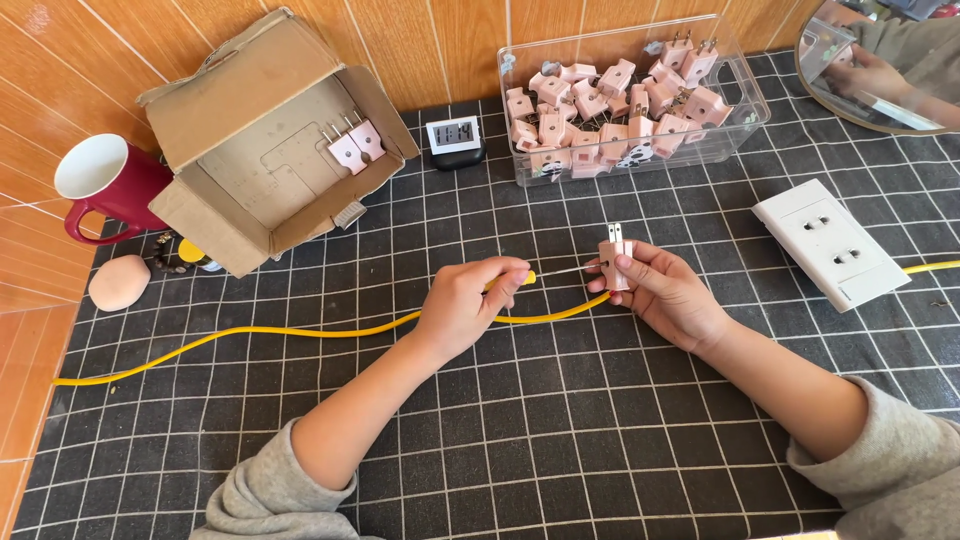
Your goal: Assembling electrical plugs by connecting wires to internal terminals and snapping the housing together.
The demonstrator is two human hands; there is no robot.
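left hand grips a yellow-handled screwdriver, fingers wrapped round the handle; its thin shaft points at the pink plug. right hand pinches that plug, prongs up, just above the yellow cable running across the grid mat. risks, as a judgement: tip could slip off the screw & jab the right fingers, since they sit v. close to the tip; plug could twist in the pinch if pushed hard. clear box of plugs & white socket stay well apart.
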